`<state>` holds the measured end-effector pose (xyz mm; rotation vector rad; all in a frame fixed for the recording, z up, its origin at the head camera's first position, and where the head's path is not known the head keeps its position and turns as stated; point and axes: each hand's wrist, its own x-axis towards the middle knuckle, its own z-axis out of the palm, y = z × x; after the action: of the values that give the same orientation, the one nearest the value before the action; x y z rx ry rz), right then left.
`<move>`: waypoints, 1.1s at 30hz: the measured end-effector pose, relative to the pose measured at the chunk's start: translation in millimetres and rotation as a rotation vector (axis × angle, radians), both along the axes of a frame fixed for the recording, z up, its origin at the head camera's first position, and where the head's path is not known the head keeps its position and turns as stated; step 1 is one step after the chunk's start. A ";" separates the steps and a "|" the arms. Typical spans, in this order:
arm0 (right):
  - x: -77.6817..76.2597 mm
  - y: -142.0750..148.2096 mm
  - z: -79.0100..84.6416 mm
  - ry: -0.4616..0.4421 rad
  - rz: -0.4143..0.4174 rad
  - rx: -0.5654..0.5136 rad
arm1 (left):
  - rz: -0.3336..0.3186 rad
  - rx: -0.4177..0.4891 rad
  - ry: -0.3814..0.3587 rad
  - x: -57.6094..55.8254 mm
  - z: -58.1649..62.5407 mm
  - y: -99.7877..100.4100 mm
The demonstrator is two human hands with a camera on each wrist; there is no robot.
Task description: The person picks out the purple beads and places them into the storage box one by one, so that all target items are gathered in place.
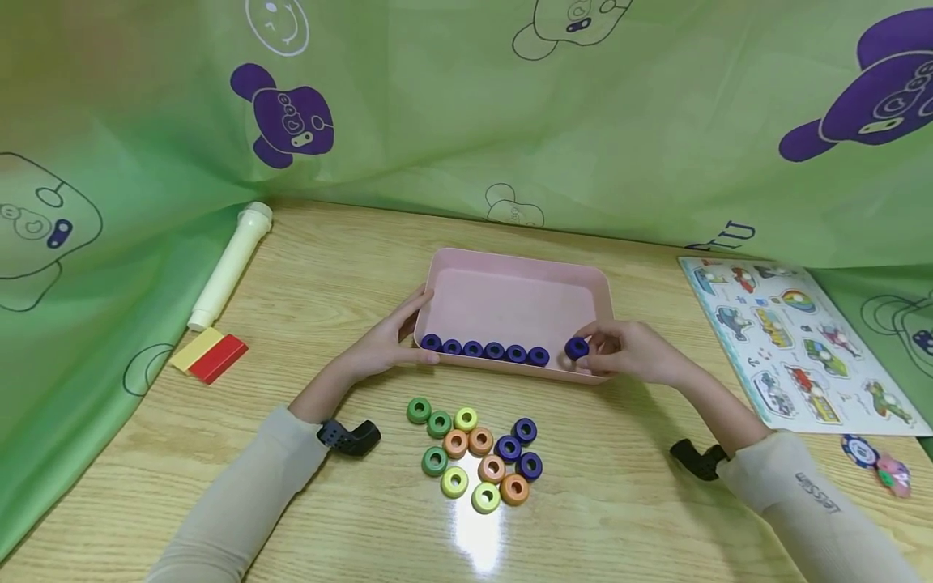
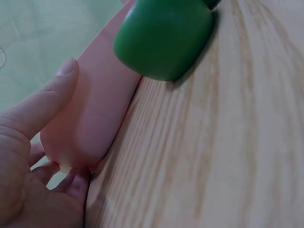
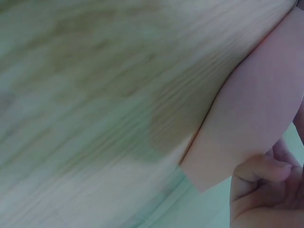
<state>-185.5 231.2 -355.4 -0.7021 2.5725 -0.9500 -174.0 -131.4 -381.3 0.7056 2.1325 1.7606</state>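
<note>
A shallow pink tray (image 1: 510,308) lies on the wooden table, with several dark blue ring-shaped beads (image 1: 494,356) lined up along its front wall. My left hand (image 1: 382,348) grips the tray's front left corner; the left wrist view shows the thumb along the front wall (image 2: 102,104) and the fingers round the corner. Near the front right corner, my right hand (image 1: 641,352) pinches one dark blue bead (image 1: 575,356) between thumb and fingers, inside the tray. That bead is apart from the row. In the right wrist view the bead is hidden; the hand (image 3: 266,194) shows at the tray wall.
Loose green (image 1: 435,471), yellow (image 1: 486,508), orange (image 1: 515,498) and dark blue beads (image 1: 530,476) lie in front of the tray. A white microphone-shaped stick (image 1: 229,271) and a yellow-and-red piece (image 1: 219,359) lie left. A picture board (image 1: 794,340) and small trinkets (image 1: 860,451) lie right.
</note>
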 end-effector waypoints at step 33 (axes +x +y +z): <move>-2.9 -15.1 -8.1 0.113 0.073 0.144 | 0.000 -0.007 -0.010 0.0 0.3 0.3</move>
<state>-188.4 216.1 -363.5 -0.8242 2.6594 -0.7139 -174.0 -131.1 -381.0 0.6939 2.1314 1.7523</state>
